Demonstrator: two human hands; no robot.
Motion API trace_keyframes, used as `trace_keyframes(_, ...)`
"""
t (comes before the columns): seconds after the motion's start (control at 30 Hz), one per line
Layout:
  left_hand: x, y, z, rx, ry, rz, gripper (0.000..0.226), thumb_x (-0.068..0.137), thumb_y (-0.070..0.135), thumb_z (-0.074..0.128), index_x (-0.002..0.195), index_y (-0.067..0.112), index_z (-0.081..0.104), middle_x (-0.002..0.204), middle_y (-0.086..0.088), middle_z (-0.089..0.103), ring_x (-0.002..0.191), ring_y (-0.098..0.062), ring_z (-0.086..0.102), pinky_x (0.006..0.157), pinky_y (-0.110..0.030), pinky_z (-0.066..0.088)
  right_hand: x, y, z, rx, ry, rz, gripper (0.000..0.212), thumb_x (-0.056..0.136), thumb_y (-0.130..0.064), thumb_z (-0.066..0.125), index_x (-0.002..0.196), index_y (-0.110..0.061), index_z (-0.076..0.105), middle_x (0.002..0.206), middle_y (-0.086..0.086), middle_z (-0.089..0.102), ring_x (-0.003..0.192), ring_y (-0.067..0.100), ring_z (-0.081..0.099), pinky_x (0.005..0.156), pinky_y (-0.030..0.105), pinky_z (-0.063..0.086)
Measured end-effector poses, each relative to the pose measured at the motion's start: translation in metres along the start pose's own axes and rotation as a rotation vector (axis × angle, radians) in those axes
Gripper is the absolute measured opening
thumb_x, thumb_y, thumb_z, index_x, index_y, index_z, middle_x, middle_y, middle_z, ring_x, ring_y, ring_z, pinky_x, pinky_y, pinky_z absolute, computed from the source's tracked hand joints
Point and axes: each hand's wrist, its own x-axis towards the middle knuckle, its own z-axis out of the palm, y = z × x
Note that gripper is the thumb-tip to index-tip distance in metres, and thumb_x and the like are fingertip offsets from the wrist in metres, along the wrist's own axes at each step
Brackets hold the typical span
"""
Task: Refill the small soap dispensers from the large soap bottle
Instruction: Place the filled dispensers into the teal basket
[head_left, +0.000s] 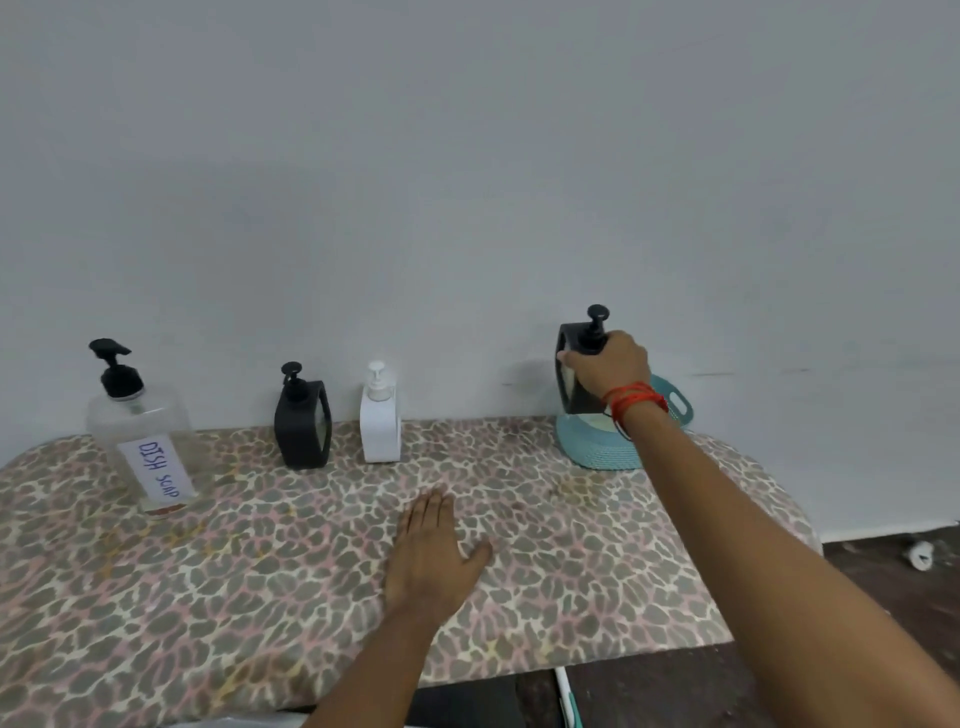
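Observation:
A large clear bottle with a black pump and a "DISH SOAP" label stands at the far left of the table. A small black dispenser and a small white dispenser stand side by side near the wall. My right hand is shut on a second black dispenser, held upright just above a teal basket. My left hand lies flat and open on the cloth, holding nothing.
The table is covered by a leopard-print cloth and stands against a plain grey wall. Dark floor shows at the right, with a small white object lying on it. The table's front edge runs across the bottom.

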Motion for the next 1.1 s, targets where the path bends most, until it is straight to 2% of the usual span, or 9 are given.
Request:
trace_keyframes(0.2, -0.002, 0.000, 0.000, 0.017, 0.015, 0.012, 0.093, 0.092, 0.075, 0.031, 0.163, 0.017, 0.017, 0.171, 0.000, 0.011, 0.158, -0.016, 0.007, 0.124, -0.031, -0.006, 0.029, 0.039, 0.017, -0.083, -0.050, 0.042, 0.045, 0.083, -0.032, 0.074, 0.116, -0.003, 0.062, 0.107, 0.016, 0.067, 0.088, 0.029, 0.059, 0.073, 0.031, 0.046)
trace_keyframes(0.4, -0.001, -0.001, 0.001, 0.027, 0.028, 0.017, 0.098, 0.087, 0.079, 0.024, 0.163, 0.017, 0.019, 0.171, 0.000, 0.014, 0.157, -0.016, 0.009, 0.124, -0.031, -0.006, 0.040, 0.071, 0.037, -0.189, -0.164, 0.030, 0.037, 0.086, -0.042, 0.072, 0.092, -0.008, 0.057, 0.074, 0.004, 0.057, 0.067, 0.022, 0.055, 0.053, 0.025, 0.037)
trace_keyframes(0.5, -0.001, -0.001, 0.003, 0.029, 0.030, 0.015, 0.099, 0.086, 0.080, 0.024, 0.163, 0.017, 0.020, 0.171, 0.001, 0.015, 0.157, -0.016, 0.010, 0.125, -0.032, -0.003, 0.042, 0.085, 0.046, -0.275, -0.246, -0.001, 0.039, 0.090, -0.046, 0.065, 0.085, -0.008, 0.057, 0.070, 0.005, 0.056, 0.058, 0.017, 0.050, 0.048, 0.025, 0.032)
trace_keyframes(0.63, 0.000, -0.001, 0.004, 0.028, 0.030, 0.004, 0.100, 0.084, 0.081, 0.023, 0.162, 0.018, 0.022, 0.170, 0.001, 0.017, 0.157, -0.016, 0.011, 0.126, -0.033, -0.001, 0.046, 0.088, 0.045, -0.339, -0.301, -0.044, 0.046, 0.094, -0.053, 0.058, 0.085, -0.007, 0.057, 0.073, 0.009, 0.059, 0.060, 0.018, 0.052, 0.050, 0.026, 0.032)
trace_keyframes(0.77, -0.001, 0.000, 0.002, 0.023, 0.025, 0.000, 0.099, 0.085, 0.081, 0.025, 0.162, 0.018, 0.023, 0.170, 0.002, 0.017, 0.157, -0.016, 0.011, 0.125, -0.032, -0.003, 0.042, 0.082, 0.035, -0.364, -0.377, -0.010, 0.063, 0.091, -0.063, 0.056, 0.099, -0.001, 0.061, 0.091, 0.017, 0.066, 0.076, 0.029, 0.061, 0.063, 0.030, 0.044)
trace_keyframes(0.87, -0.002, 0.000, 0.000, 0.025, 0.012, -0.001, 0.097, 0.087, 0.079, 0.028, 0.162, 0.018, 0.022, 0.170, 0.001, 0.017, 0.157, -0.016, 0.011, 0.124, -0.032, -0.003, 0.014, 0.073, 0.026, -0.198, -0.112, 0.052, 0.062, 0.086, -0.059, 0.066, 0.108, -0.003, 0.054, 0.100, 0.018, 0.066, 0.092, 0.035, 0.063, 0.071, 0.037, 0.051)
trace_keyframes(0.97, -0.003, 0.002, -0.003, 0.020, 0.003, -0.004, 0.096, 0.088, 0.078, 0.029, 0.162, 0.017, 0.022, 0.170, 0.000, 0.017, 0.157, -0.016, 0.011, 0.125, -0.033, -0.003, -0.037, 0.052, 0.035, 0.009, 0.255, -0.180, 0.027, 0.088, -0.032, 0.068, 0.099, -0.008, 0.064, 0.094, 0.009, 0.068, 0.091, 0.027, 0.063, 0.080, 0.037, 0.053)
trace_keyframes(1.03, -0.003, 0.003, -0.004, 0.016, -0.006, -0.003, 0.095, 0.089, 0.076, 0.031, 0.162, 0.016, 0.021, 0.170, -0.001, 0.016, 0.157, -0.017, 0.011, 0.126, -0.034, -0.002, -0.069, 0.028, 0.053, 0.075, 0.163, -0.271, 0.020, 0.089, -0.026, 0.066, 0.099, -0.010, 0.067, 0.092, 0.004, 0.070, 0.086, 0.022, 0.065, 0.078, 0.029, 0.050)
trace_keyframes(1.1, -0.004, 0.003, -0.006, 0.007, -0.012, -0.007, 0.093, 0.090, 0.073, 0.032, 0.162, 0.016, 0.020, 0.171, 0.000, 0.015, 0.157, -0.017, 0.010, 0.127, -0.034, -0.001, -0.089, -0.001, 0.080, 0.067, -0.082, -0.254, 0.035, 0.092, -0.035, 0.066, 0.116, -0.009, 0.065, 0.104, 0.006, 0.071, 0.095, 0.022, 0.067, 0.083, 0.030, 0.051)
